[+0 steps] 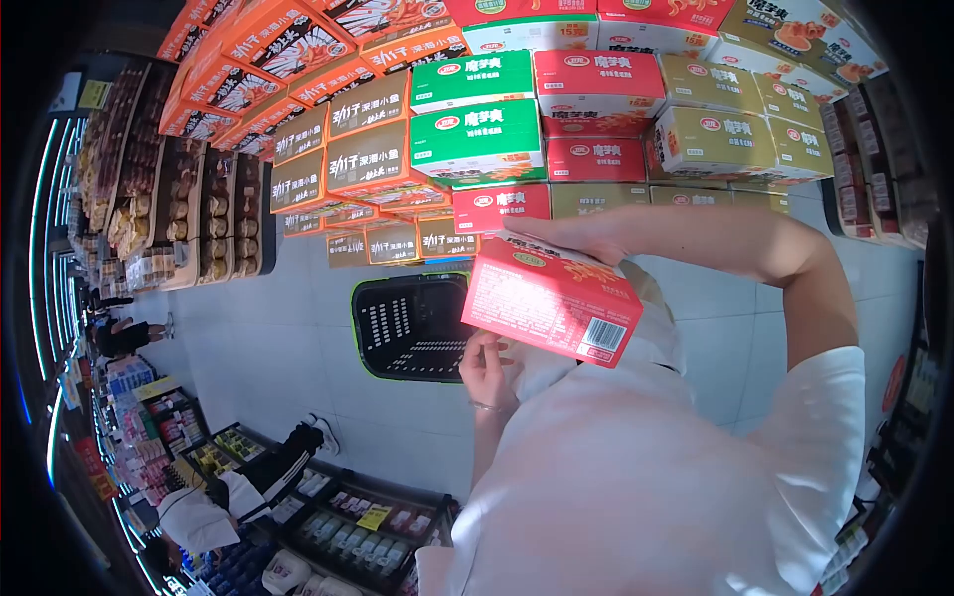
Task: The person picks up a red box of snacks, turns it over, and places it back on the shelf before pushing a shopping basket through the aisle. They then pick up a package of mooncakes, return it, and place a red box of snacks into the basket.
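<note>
A red snack carton (pixel 552 303) with a barcode is held up in front of my chest, tilted. My right hand (pixel 576 238) grips it along its far top edge, the fingers partly hidden behind it. Close under the carton's near left corner is my left hand (pixel 484 370), its fingers curled in. Whether it touches the carton or has anything in it is hidden. Just left of that hand, a black shopping basket (pixel 373 343) with a green rim stands on the floor.
Ahead, stacked cartons rise in a display: orange boxes (pixel 273 45), brown boxes (pixel 368 144), green boxes (pixel 475 139), red boxes (pixel 596 79) and gold boxes (pixel 711 139). Shelves (pixel 214 209) line the left. A person in a white top (pixel 204 512) is by low display racks (pixel 353 531).
</note>
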The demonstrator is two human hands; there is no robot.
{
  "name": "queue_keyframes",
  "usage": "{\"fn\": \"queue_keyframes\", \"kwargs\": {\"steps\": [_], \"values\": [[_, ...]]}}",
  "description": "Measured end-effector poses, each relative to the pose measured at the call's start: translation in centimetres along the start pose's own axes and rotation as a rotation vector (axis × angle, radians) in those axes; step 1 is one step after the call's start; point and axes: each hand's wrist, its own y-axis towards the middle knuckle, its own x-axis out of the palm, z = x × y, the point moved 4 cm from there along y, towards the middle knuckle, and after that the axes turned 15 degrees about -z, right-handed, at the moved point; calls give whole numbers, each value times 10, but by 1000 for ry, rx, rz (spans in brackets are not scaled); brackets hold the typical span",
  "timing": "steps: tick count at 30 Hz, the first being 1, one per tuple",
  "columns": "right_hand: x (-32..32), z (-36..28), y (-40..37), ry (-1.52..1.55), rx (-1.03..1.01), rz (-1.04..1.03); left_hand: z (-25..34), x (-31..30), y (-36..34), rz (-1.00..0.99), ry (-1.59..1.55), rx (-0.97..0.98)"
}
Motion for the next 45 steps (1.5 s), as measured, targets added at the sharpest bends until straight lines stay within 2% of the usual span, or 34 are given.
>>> {"fn": "queue_keyframes", "kwargs": {"steps": [5,9,11,12,14,17,19,20,21,23,24,25,26,27,28,29,31,32,33,35,36,38,42,44,45], "values": [[2,1,10,38,-63,-25,9,4,4,-20,-6,1],[11,-13,18,-7,-160,-67,17,10,7,-38,-84,79],[18,-18,15,-13,-151,-122,30,19,6,-13,-268,76],[26,-20,13,7,-215,-130,38,22,6,15,-365,-51],[39,-27,5,-11,-343,-224,32,21,7,35,-393,-92],[66,-38,-27,-53,-322,31,-2,8,6,75,-311,-30],[43,-39,-41,25,-494,136,-31,-5,3,114,-241,-4],[37,-42,-65,-25,-602,20,-40,-12,3,130,-209,0],[41,-39,-72,-33,-590,21,-48,-19,3,116,-166,-19],[57,-37,-97,-698,-977,557,-29,-23,16,45,-50,-70],[47,-18,-85,-869,-979,554,10,-9,24,21,-222,-146],[53,-3,-64,-1041,-880,618,43,3,31,93,-307,-73],[60,14,-42,-1207,-774,682,45,3,40,9,-363,-70],[50,37,-15,-1067,-557,535,45,0,43,-73,-414,-71],[32,64,12,-1193,-417,656,45,1,43,-63,-237,-115],[18,76,25,-1201,-409,641,45,2,45,-58,-58,-154],[4,89,31,-1518,-419,647,38,1,44,-16,-112,-95],[1,86,25,-1374,-420,568,35,0,42,-4,-36,-45],[0,85,18,-1376,-408,554,35,-1,39,7,42,0],[-11,81,2,-1106,-333,590,29,-1,37,58,-56,-9],[-13,77,-3,-1113,-325,579,26,-2,37,50,-25,0],[-23,72,-12,-1051,-218,699,24,-1,37,37,14,3],[-41,67,-7,-1003,-135,738,20,0,32,43,2,-26],[-58,65,9,-1401,-226,791,21,2,32,56,10,-17],[-72,68,19,-1403,-224,786,21,2,33,61,9,-19]]}}
